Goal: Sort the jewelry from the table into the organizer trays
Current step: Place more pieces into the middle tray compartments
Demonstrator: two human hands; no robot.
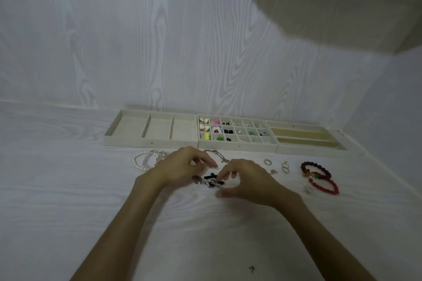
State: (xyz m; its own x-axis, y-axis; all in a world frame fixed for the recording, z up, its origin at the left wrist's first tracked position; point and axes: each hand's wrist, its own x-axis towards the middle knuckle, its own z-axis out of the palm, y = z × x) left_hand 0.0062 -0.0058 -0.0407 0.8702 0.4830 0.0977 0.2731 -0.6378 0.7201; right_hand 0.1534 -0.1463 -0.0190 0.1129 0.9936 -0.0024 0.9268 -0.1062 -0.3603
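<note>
Both hands work one tangled black-and-silver piece [211, 180] on the table [68, 189]: the left hand [182, 164] hovers over it with curled fingers, its hold unclear, while the right hand [245, 178] pinches its end. Next, judging by this, it must be freed and lifted. Behind, the three-section tray [127, 138] and slotted tray [308, 150] look empty; the grid tray [237, 145] holds small colourful earrings.

Black-and-silver jewelry piece [211, 180] partly hidden under hands, kind unclear. Small pieces in grid tray [237, 133] too tiny to identify. Silver chain [218, 155] half covered by left hand [182, 165]. Forearms cut by bottom edge.
</note>
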